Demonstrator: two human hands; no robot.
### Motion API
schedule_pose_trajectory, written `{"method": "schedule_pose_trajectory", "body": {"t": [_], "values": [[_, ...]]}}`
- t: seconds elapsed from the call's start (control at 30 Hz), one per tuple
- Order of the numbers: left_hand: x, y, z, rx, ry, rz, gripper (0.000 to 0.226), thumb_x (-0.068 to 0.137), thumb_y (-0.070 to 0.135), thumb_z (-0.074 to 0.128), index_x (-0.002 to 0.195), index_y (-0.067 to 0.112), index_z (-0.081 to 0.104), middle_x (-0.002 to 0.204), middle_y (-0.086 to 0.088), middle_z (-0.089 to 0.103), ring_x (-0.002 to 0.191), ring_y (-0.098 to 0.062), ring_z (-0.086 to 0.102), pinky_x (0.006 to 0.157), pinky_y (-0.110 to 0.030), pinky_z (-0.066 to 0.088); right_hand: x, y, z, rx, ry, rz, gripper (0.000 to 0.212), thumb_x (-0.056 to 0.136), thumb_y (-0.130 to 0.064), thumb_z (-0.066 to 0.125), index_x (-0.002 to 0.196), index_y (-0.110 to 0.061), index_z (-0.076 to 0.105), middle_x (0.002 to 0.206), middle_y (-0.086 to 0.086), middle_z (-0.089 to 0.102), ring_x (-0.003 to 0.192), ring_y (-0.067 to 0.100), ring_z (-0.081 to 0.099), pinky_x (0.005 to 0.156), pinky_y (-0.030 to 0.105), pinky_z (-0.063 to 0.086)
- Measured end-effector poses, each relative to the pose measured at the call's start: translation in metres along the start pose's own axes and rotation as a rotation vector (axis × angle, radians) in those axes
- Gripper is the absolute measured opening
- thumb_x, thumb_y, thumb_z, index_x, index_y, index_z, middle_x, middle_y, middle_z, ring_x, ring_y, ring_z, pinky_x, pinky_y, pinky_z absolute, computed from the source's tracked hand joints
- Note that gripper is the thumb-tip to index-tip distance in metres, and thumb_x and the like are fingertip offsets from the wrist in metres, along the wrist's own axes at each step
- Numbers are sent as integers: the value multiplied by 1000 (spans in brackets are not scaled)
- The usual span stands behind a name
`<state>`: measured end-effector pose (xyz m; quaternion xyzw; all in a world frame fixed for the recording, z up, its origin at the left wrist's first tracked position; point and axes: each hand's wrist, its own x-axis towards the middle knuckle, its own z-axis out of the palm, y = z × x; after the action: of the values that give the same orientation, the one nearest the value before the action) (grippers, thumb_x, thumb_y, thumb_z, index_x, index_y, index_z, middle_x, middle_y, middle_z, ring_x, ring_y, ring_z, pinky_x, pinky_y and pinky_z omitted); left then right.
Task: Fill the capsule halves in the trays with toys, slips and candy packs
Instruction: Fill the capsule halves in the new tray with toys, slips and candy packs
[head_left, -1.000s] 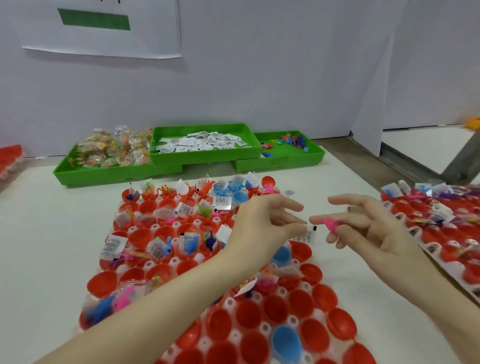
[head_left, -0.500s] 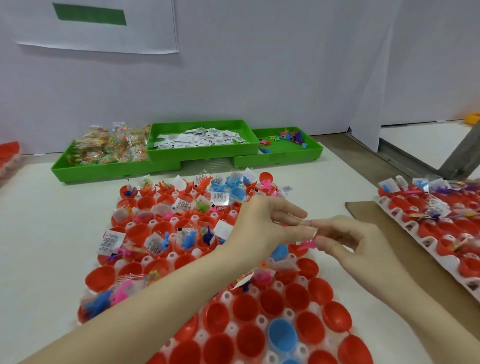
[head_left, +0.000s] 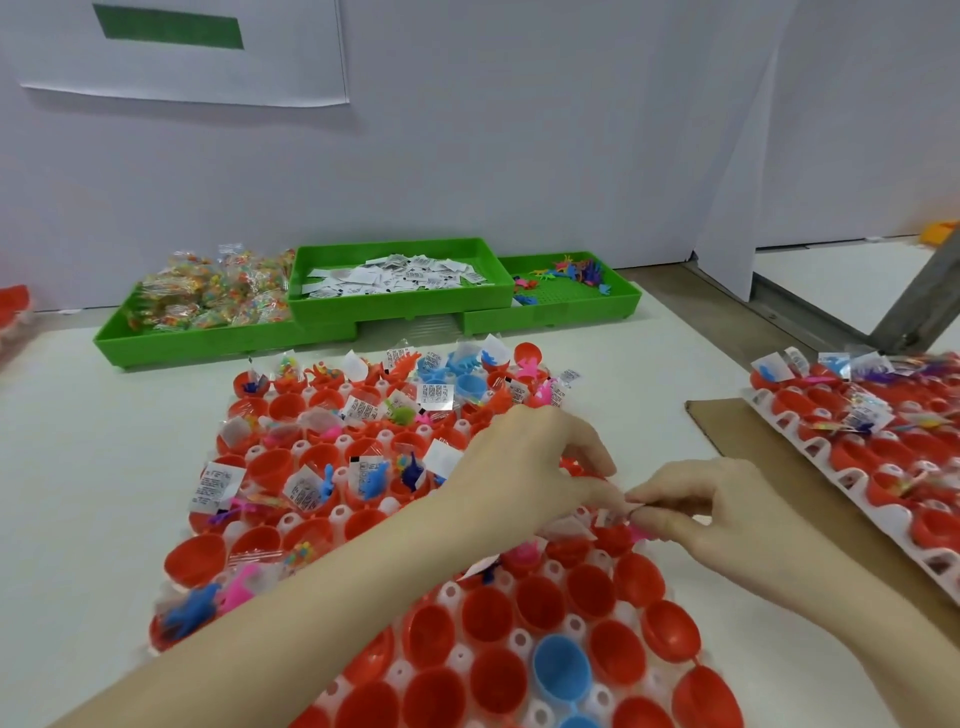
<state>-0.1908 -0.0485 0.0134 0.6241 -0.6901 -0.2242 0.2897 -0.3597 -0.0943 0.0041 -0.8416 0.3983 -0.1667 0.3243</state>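
Green bins (head_left: 400, 304) three, capsule trays (head_left: 524, 642) two, both hands' fingers (head_left: 670, 506) pinching one slip (head_left: 605, 517)

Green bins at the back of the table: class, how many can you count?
3. The left bin holds candy packs, the middle bin paper slips, the right bin small toys. None seems hidden.

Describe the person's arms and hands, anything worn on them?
Both forearms are bare as far as the frame shows, with no sleeves in view. The left hand and right hand wear no gloves, and no rings, watch or bracelet can be seen.
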Motion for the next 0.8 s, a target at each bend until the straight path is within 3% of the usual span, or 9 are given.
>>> {"method": "schedule_pose_trajectory", "body": {"t": [0.13,0.23,0.3,0.33,0.4,0.47,0.57,0.67,0.8], "values": [[-2,-2,-9,8,17,10,20,79,32,70,94,20,73,94,7,70,89,-6,60,87,-31,47,5,-4,-3,-241,-79,-31,14,87,-21,60,91,-23,74,75,-15,60,70,4,57,69,16,45],[-3,0,-4,166,-36,66,23,83,40,63,96,24,73,89,9,71,84,-10,61,80,-27,46,8,-6,-1,-324,-108,-54,17,89,-21,57,97,-22,72,71,-18,52,66,-3,51,68,9,41],[-2,2,1,280,-67,112,30,84,47,57,98,26,72,72,11,63,69,-10,51,68,-16,36,8,-6,0,-294,-95,-43,18,87,-18,60,100,-24,71,70,-20,52,69,-10,53,68,6,40],[-1,4,3,321,-71,123,30,85,48,56,98,27,72,68,10,59,65,-10,45,66,-16,30,8,-6,0,-246,-83,-30,20,85,-15,62,100,-25,70,70,-19,56,71,-13,54,68,6,41],[1,5,7,359,-59,141,24,88,41,55,98,26,71,79,8,64,70,-12,48,73,-21,26,6,-4,1,-123,-62,3,27,81,-8,65,96,-31,69,71,-13,64,72,-8,60,67,7,45],[4,7,9,347,-40,127,21,88,36,56,98,25,71,92,6,68,83,-14,57,76,-23,27,4,-1,1,-53,-23,24,33,79,-6,68,88,-38,65,71,-11,67,70,-1,62,66,10,48],[7,10,10,356,-83,88,23,87,37,57,95,23,72,95,3,70,90,-16,59,78,-25,29,0,4,2,7,120,15,31,74,-5,72,83,-35,68,68,-15,67,70,3,62,66,14,49],[11,10,11,348,-118,63,23,86,35,58,97,21,73,94,1,71,89,-18,60,80,-26,37,-4,4,2,42,178,-69,44,71,2,73,76,-41,65,77,-19,66,70,3,62,69,16,50],[14,12,14,351,-168,25,20,88,25,57,99,19,73,92,-3,69,80,-21,59,67,-27,41,-6,1,6,27,174,-180,55,69,11,71,82,-42,64,82,-17,66,70,3,63,68,10,48]]}}
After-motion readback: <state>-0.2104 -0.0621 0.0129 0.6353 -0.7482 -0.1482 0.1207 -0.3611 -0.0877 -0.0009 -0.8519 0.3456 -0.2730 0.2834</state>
